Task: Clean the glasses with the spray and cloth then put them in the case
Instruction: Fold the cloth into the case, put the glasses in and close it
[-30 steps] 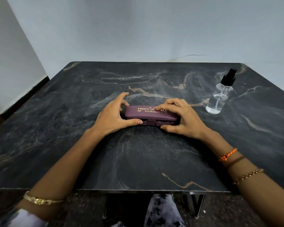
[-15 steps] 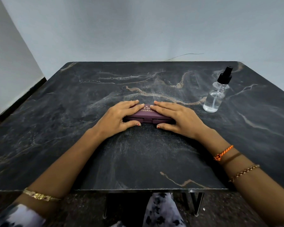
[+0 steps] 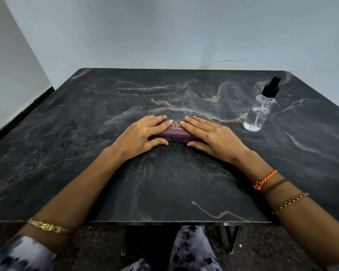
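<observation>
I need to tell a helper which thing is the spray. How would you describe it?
On the dark marble table, look to the far right, beyond the right hand. The spray bottle stands there alone: clear glass with a black pump top, unlike the flat purple case under both hands.

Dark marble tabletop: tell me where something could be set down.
The dark marble tabletop lies bare left of the left hand, behind the maroon glasses case, and near the front edge between the forearms. It is crowded where the right hand nears the clear spray bottle.
</observation>
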Available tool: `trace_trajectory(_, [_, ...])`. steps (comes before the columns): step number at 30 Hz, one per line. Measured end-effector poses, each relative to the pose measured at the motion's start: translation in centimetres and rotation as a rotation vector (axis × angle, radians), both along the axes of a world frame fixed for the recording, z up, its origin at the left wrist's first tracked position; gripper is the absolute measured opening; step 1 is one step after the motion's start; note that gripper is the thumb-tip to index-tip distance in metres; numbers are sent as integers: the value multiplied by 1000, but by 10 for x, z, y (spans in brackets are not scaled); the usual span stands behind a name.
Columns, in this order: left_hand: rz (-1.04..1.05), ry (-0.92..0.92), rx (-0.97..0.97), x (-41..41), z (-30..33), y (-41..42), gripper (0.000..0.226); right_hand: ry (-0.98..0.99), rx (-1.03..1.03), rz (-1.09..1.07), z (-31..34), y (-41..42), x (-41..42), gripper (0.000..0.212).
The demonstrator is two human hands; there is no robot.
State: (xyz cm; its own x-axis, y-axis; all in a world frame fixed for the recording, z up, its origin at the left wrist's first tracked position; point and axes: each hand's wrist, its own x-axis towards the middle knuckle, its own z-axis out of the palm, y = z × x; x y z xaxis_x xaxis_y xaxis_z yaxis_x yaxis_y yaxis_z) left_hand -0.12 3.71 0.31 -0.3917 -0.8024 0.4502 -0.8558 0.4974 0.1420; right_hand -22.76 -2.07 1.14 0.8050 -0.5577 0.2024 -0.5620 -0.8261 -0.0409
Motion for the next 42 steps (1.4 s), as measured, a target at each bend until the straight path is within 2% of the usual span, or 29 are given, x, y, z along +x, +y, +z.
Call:
trace_trajectory(12, [27,-50,26,-3,3,4,48,39,-8,-19,1,3,2,55])
trace_trajectory(15, [40,-48,22,-4,2,4,47,-4,10,-12,0,3,2,54])
trace_trajectory(19, [67,43,40,-4,2,2,52,-100,20,13,4,2,2,53])
trace_trajectory(22, [86,99,31,-6,-8,-3,62,-181,-56,-4,-8,-1,0,66])
trace_trajectory(25, [126,107,37,-2,-5,-1,79,-220,-43,-66,-6,1,4,86])
trace_trajectory(28, [200,107,30,3,-3,-2,86,-256,9,-106,-5,0,7,96])
trace_trajectory(32, [281,124,-39,-4,-3,1,84,-273,19,-140,-6,2,4,100])
trace_trajectory(36, [364,103,-1,-4,-1,3,92,-262,19,-178,-5,5,4,103])
trace_trajectory(42, [375,64,12,-5,-2,2,97,-269,1,-174,-9,2,4,103])
